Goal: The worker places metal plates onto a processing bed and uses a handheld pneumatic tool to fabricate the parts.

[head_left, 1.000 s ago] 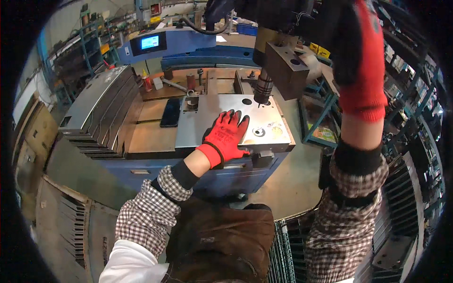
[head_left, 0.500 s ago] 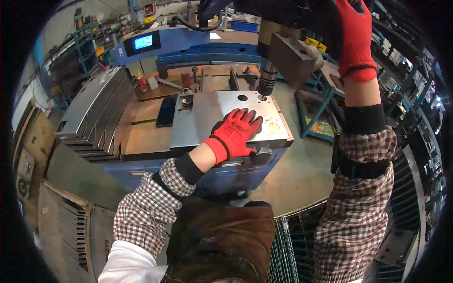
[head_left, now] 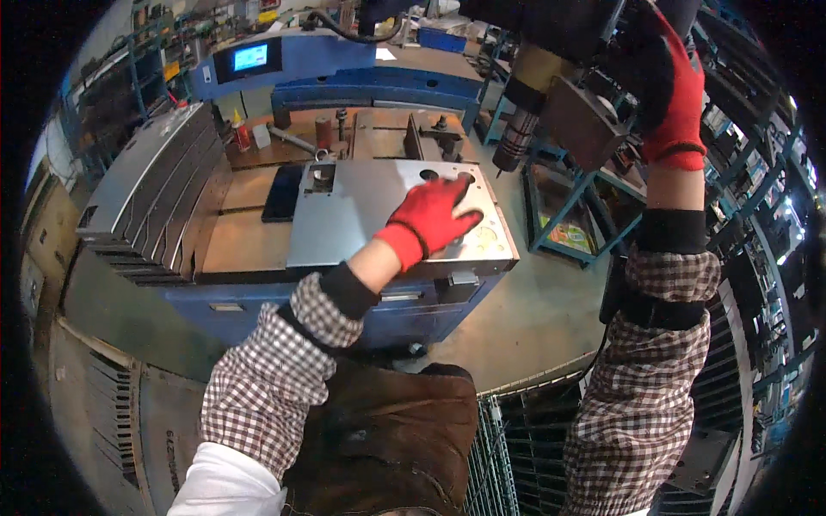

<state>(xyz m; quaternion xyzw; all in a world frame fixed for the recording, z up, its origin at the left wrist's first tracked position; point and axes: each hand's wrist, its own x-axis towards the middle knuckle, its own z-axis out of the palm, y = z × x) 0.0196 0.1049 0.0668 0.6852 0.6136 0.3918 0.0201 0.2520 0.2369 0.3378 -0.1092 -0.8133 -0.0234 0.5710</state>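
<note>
A flat silver metal plate (head_left: 353, 215) with several holes lies on the worktable of a blue machine. My left hand (head_left: 428, 219), in a red glove with dark fingertips, is over its right part. Thumb and fingers are apart, the fingertips near the hole at the far right corner; it holds nothing I can see. My right hand (head_left: 678, 112), gloved alike, is raised at upper right against the dark machine head, its fingers mostly lost in shadow around a dark part. Left of it hangs the tool spindle (head_left: 518, 133), a thin bit at its tip, beyond the plate's right edge.
Curved metal panels (head_left: 159, 185) are stacked left of the plate. A dark flat slab (head_left: 282, 194) lies between them. Behind stand a glue bottle (head_left: 240, 131) and metal clamps (head_left: 439, 138). A lit screen (head_left: 249, 58) is farther back; a blue rack (head_left: 559, 211) stands right.
The spindle has risen from the hole at the plate's far right corner and swung right, my right hand shifting with it. My left hand has left its flat press, fingers now nearer that corner.
</note>
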